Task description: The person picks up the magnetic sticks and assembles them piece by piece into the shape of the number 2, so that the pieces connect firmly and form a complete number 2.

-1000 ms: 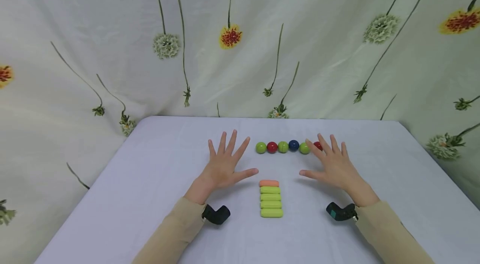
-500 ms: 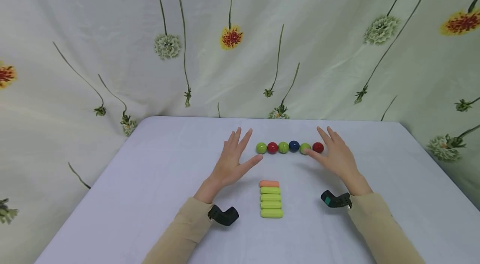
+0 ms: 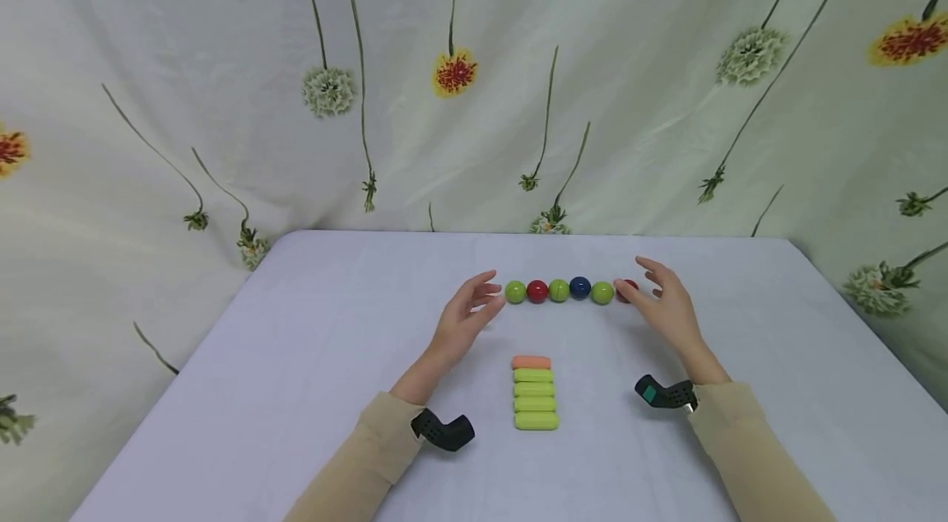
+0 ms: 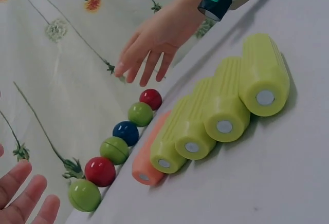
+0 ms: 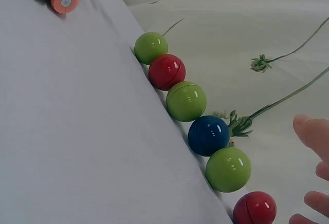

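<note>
A row of several glossy balls runs across the table: a green ball (image 3: 515, 292) at the left end, a red one beside it, then green, a blue ball (image 3: 580, 288), green, and a red ball (image 3: 627, 291) at the right end. My left hand (image 3: 461, 323) is just left of the end green ball, fingers loosely bent, holding nothing. At the other end my right hand (image 3: 670, 312) partly covers the red ball in the head view, thumb and fingers spread apart with nothing between them. In the right wrist view its fingertips (image 5: 313, 136) stand apart from the balls.
Nearer the front lies a stack-like row of several yellow-green rods (image 3: 535, 397) with one orange rod (image 3: 531, 362) at its far end. White cloth covers the table (image 3: 296, 390). A flower-print curtain (image 3: 629, 94) hangs behind its back edge.
Both hands have gone from widely spread fingers to more relaxed, bent ones and moved closer to the two ends of the ball row. The balls and rods stay in place.
</note>
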Action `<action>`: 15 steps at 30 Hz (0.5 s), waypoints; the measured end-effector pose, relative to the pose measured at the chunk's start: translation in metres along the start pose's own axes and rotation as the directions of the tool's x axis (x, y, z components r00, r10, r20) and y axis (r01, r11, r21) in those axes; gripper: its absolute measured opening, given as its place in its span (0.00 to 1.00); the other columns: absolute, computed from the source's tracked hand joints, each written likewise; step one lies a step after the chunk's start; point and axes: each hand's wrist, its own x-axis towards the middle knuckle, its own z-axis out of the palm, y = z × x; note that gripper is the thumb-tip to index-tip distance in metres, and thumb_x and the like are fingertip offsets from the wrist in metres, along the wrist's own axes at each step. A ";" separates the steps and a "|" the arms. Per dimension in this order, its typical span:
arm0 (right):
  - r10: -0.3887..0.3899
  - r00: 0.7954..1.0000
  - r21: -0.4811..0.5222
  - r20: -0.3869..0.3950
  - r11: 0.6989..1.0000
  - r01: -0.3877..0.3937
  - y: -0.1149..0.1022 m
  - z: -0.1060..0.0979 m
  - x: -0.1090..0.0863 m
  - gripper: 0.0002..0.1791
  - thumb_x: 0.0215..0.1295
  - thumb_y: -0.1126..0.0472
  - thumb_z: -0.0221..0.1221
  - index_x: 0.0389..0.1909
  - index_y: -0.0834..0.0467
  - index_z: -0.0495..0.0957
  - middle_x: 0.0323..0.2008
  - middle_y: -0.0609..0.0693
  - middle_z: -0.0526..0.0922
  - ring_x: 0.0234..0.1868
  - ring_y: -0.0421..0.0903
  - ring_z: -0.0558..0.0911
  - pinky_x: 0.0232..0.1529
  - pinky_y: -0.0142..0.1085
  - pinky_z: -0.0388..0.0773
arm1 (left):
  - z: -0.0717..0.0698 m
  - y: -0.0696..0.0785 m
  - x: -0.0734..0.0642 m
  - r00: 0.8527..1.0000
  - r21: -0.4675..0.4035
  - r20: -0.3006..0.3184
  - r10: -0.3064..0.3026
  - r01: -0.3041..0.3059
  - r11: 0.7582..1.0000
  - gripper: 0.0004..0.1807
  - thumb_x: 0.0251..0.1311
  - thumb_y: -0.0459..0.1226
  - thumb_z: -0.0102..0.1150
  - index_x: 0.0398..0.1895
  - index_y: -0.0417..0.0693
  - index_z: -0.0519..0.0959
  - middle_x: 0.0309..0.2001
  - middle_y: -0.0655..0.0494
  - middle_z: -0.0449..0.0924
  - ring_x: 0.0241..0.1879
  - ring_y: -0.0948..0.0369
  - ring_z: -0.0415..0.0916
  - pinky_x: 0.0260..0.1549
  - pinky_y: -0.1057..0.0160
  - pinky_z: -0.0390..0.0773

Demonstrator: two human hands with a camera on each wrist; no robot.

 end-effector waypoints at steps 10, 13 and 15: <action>0.107 0.994 0.100 0.030 0.989 -0.110 0.014 0.005 0.000 0.39 0.62 0.53 0.62 0.68 0.65 0.56 0.67 0.65 0.59 0.65 0.62 0.61 0.62 0.51 0.61 | 0.003 -0.018 -0.005 0.961 -0.052 0.214 -0.178 0.193 0.980 0.21 0.60 0.40 0.61 0.54 0.38 0.75 0.42 0.52 0.80 0.40 0.53 0.78 0.40 0.60 0.79; 0.099 0.995 0.086 0.029 0.991 -0.102 0.021 0.008 0.001 0.38 0.62 0.54 0.62 0.67 0.66 0.57 0.66 0.65 0.59 0.65 0.63 0.62 0.61 0.51 0.62 | 0.004 -0.021 -0.007 0.934 0.007 0.301 -0.193 0.200 0.980 0.21 0.57 0.42 0.64 0.51 0.42 0.78 0.42 0.55 0.81 0.41 0.58 0.78 0.41 0.63 0.77; 0.097 0.995 0.077 0.024 0.992 -0.098 0.024 0.009 0.001 0.38 0.62 0.55 0.62 0.67 0.65 0.58 0.66 0.65 0.59 0.65 0.62 0.62 0.61 0.51 0.62 | 0.005 -0.022 -0.008 0.920 0.059 0.341 -0.193 0.184 0.981 0.19 0.55 0.43 0.65 0.49 0.45 0.80 0.43 0.58 0.81 0.42 0.61 0.78 0.43 0.64 0.76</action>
